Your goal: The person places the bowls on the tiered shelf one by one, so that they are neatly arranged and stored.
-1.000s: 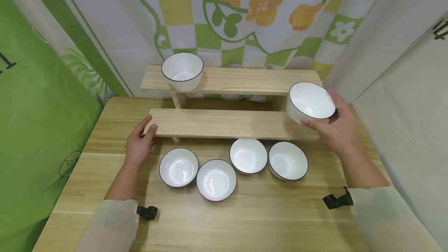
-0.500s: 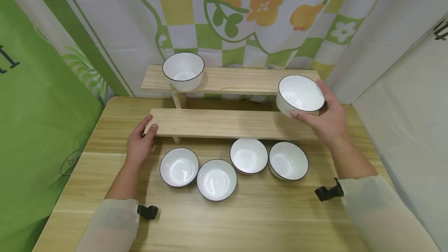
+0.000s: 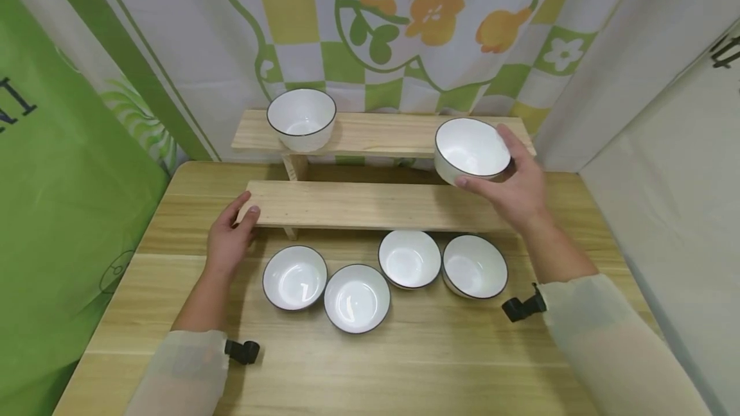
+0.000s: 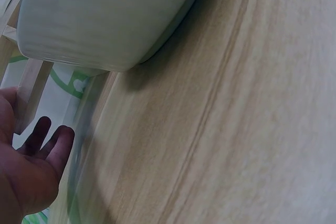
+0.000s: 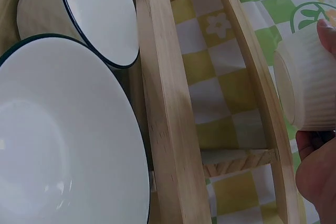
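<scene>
Holds with the right grip (image 3: 517,191), above the worktop (image 3: 405,364) and by the right part of the upper shelf (image 3: 381,132), a tilted white bowl (image 3: 469,147); with the left grip (image 3: 228,239), loosely spread, touches the lower shelf (image 3: 370,204). Has just carried that bowl leftward and slightly up, so apparently nearer the upper shelf's middle, though seemingly not yet set down.

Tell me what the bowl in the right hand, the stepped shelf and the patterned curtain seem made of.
The bowl: probably glazed ceramic; glossy white inside, dark rim, ribbed outside. The shelf: apparently pale wood with a matte finish; grain shows. The curtain: likely printed fabric, maybe plastic-coated; soft folds show.
</scene>
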Motion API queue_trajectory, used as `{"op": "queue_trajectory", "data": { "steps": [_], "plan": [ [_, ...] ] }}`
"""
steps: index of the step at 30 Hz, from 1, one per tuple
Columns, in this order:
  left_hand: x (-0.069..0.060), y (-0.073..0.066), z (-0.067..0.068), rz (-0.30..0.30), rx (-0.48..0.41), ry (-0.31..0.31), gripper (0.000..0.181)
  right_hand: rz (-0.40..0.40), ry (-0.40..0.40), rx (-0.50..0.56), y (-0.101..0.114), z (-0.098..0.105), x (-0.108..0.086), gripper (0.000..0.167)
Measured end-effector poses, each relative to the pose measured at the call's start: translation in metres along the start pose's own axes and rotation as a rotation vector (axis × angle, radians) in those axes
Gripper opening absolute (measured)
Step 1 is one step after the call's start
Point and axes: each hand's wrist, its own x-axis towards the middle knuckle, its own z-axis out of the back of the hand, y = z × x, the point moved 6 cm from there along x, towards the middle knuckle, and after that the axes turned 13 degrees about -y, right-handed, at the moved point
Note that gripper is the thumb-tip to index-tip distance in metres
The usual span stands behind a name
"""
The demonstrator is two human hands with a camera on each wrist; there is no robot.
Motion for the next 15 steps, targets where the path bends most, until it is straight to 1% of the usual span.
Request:
{"op": "queue_trajectory", "data": {
  "steps": [4,11,15],
  "plan": [
    [0.000,-0.001,-0.001,0.005,-0.001,0.008,0.061,0.007,0.015,-0.008,0.003,-0.009,0.001,0.117],
    [-0.001,0.000,0.000,0.009,-0.014,0.004,0.061,0.015,0.026,0.030,0.013,-0.025,0.006,0.113],
    [-0.001,0.000,0.000,0.008,-0.011,0.005,0.060,0.022,0.046,0.041,0.018,-0.034,0.010,0.115]
  ]
}}
